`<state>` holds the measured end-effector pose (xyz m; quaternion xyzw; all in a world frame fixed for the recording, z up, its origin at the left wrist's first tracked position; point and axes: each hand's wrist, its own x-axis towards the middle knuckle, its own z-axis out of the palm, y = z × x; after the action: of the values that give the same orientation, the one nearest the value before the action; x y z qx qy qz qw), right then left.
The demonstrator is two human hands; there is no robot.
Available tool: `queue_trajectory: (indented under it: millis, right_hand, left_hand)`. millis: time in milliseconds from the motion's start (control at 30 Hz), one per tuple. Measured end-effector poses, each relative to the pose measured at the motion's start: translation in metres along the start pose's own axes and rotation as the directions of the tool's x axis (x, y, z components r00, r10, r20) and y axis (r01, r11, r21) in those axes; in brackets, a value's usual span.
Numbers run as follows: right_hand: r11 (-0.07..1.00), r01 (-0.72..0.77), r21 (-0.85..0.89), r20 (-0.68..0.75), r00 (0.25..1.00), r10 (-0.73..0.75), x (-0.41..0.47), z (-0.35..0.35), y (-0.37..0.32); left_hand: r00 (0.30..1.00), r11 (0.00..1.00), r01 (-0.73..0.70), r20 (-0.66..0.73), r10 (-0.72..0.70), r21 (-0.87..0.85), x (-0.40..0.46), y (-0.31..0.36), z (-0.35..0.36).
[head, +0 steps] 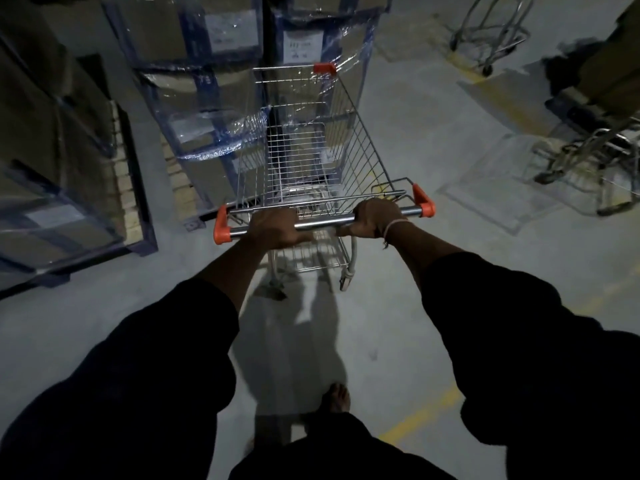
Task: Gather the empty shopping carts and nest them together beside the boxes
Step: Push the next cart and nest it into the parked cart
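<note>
A dim warehouse aisle: stacked, film-wrapped boxes (pixel 211 109) rise along the left and far side on their pallets; the concrete floor (pixel 433 161) opens to the right, crossed by faded yellow lines; you stand barefoot behind an empty wire shopping cart (pixel 311 157) whose far end sits just beside the wrapped stack.

Two more carts wait to be gathered: one at far right (pixel 491 32), well apart from yours; another at the right edge (pixel 588 157), blurred, and whether anything lies in it cannot be told.

Your left hand (pixel 277 227) is wrapped around the chrome handle bar (pixel 327 221) near its left end; your right hand (pixel 375 217) is clamped on the same bar toward the right, a thread at the wrist.

The risks, as they appear: push straight on and the cart's far corner would likely snag or tear the film, or knock the stack; swing wide in this poor light and the left side may scrape the pallet edge (pixel 142 209); a caster could roll over your bare foot (pixel 337 398) if you pull back sharply.
</note>
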<state>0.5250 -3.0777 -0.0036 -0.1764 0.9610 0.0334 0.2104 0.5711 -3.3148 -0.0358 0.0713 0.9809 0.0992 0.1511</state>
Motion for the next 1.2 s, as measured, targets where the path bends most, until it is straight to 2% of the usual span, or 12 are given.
queue_trajectory:
  millis: [167, 333, 567, 900, 1033, 1200]
  right_hand:
    - [1.000, -0.018, 0.002, 0.037, 0.999, 0.018, -0.007, 0.001, -0.009]
    - [0.999, -0.036, 0.023, 0.059, 0.998, 0.034, -0.021, 0.010, -0.024]
    - [0.994, -0.097, 0.042, 0.019, 0.995, 0.097, -0.049, 0.020, -0.064]
    - [0.964, -0.212, 0.161, -0.005, 0.977, 0.215, -0.107, 0.039, -0.114]
    - [0.940, -0.283, 0.192, -0.011, 0.957, 0.290, -0.131, 0.055, -0.125]
    - [0.910, -0.344, 0.230, -0.015, 0.934, 0.356, -0.171, 0.072, -0.131]
  left_hand:
    - [0.999, 0.998, 0.011, 0.031, -0.013, 0.061, -0.008, -0.003, 0.002]
    - [0.996, 0.985, -0.065, -0.043, 0.073, 0.162, -0.030, -0.010, 0.006]
    - [0.995, 0.989, -0.089, -0.033, 0.093, 0.118, -0.060, -0.030, -0.003]
    - [0.962, 0.958, -0.272, 0.003, 0.273, 0.095, -0.091, -0.056, -0.002]
    - [0.935, 0.930, -0.347, -0.029, 0.353, 0.121, -0.106, -0.053, 0.002]
    - [0.904, 0.893, -0.423, 0.003, 0.428, 0.151, -0.125, -0.037, 0.010]
